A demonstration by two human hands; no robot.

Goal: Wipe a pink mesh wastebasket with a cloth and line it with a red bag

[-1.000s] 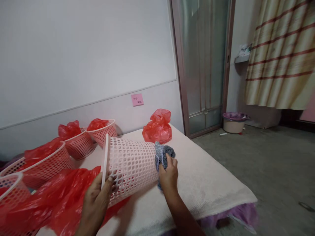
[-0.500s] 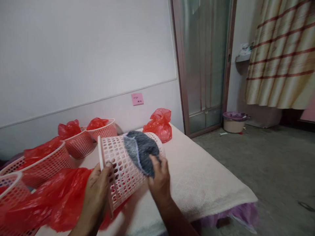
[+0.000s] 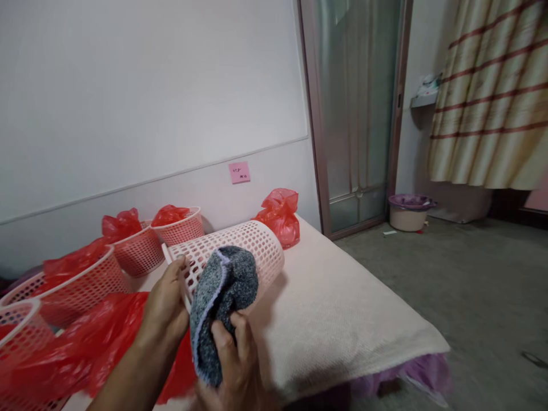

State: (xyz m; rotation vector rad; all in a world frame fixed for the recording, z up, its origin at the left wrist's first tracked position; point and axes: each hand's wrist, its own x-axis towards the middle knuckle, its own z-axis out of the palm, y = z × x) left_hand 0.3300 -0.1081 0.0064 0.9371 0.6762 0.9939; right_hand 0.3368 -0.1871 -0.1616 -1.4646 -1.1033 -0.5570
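A white-pink perforated plastic basket (image 3: 261, 245) lies tilted on its side above the bed, its rim toward the left. My left hand (image 3: 169, 302) grips that rim, with the thumb on the outer wall. In my right hand (image 3: 240, 354) is a dark grey speckled cloth (image 3: 244, 274) with a pale lilac edge, bunched under the fingers. The cloth lies against the near side of the basket and covers part of its holes. Beneath my left forearm spreads a loose red plastic bag (image 3: 115, 319).
Several pink baskets (image 3: 139, 251) holding red bags stand at the left. A knotted red bag (image 3: 285, 220) sits by the wall on the white bed cover (image 3: 363, 319). A pink note (image 3: 238, 172) is on the wall. A lined bin (image 3: 406, 217) stands on the floor.
My right hand has moved left and down with the cloth, from the basket's base end toward its rim. The basket has turned in my left hand, with its base end slightly higher.
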